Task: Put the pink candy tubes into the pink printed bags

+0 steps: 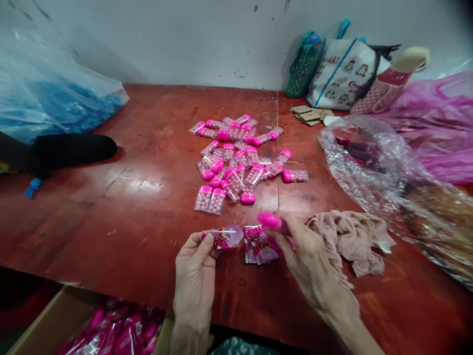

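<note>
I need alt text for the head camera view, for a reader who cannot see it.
Over a red table, the left hand holds a small pink printed wrapper and the right hand a pink-capped container. A pile of pink-capped candy containers lies behind; a beige cloth lies right.

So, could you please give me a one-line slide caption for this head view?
Left hand holds a small printed sleeve, right hand a pink-capped container, before a pile of candy containers on a red table.

Left hand pinches a printed sleeve; right hand holds a pink-capped bottle above more sleeves.
</note>
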Demonstrator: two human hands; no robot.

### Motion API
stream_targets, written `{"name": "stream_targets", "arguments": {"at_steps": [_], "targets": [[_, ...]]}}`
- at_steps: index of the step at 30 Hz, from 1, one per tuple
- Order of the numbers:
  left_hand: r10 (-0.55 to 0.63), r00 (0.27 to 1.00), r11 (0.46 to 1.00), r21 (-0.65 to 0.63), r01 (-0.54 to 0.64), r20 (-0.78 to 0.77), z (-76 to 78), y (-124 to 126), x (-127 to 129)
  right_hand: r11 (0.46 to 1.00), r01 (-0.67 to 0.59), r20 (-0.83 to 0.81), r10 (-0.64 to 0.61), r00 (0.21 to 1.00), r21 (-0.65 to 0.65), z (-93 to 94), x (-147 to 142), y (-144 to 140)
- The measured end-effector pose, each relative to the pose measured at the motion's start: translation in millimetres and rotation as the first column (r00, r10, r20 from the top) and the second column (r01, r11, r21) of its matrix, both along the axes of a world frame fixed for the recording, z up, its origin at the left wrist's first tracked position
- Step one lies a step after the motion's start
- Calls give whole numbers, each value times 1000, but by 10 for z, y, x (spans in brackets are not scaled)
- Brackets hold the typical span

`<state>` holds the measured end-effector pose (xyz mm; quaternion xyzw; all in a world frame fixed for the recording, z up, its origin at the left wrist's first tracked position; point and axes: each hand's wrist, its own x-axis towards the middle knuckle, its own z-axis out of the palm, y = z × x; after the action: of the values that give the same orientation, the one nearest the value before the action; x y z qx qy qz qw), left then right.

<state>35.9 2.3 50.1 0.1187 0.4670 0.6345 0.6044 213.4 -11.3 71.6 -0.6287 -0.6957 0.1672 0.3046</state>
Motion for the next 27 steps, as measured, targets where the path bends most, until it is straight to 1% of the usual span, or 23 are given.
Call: {"name": "stream_targets", "arguments": {"at_steps": [2,4,7,10,14,18,21,24,27], "targets": [[-30,1000,1000,-5,30,-2,10,-16,32,996,-91,-3,91,996,27,30,-23,-126],[-69,998,998,-9,69,0,21,-40,70,982,-175,25,173,985,68,11,-22,-199],[-107,994,994,-8,107,3,42,-74,115,969,-230,55,226,973,91,-31,10,-242],[-162,986,987,6,162,-27,60,-86,123,972,-225,54,222,974,64,-38,50,-264],[-283,955,957,40,287,-85,59,-73,78,971,-239,56,239,970,10,-52,77,-310],[-376,920,921,64,384,-113,32,-57,27,974,-225,137,221,966,16,-114,71,-366],[-420,904,904,55,425,-81,10,-53,17,981,-187,196,173,965,53,-153,53,-393],[-439,896,896,38,442,-59,-1,-50,23,987,-142,239,119,964,78,-165,28,-398],[-471,876,878,44,477,-106,1,-54,25,989,-133,255,112,960,65,-175,1,-400]]}}
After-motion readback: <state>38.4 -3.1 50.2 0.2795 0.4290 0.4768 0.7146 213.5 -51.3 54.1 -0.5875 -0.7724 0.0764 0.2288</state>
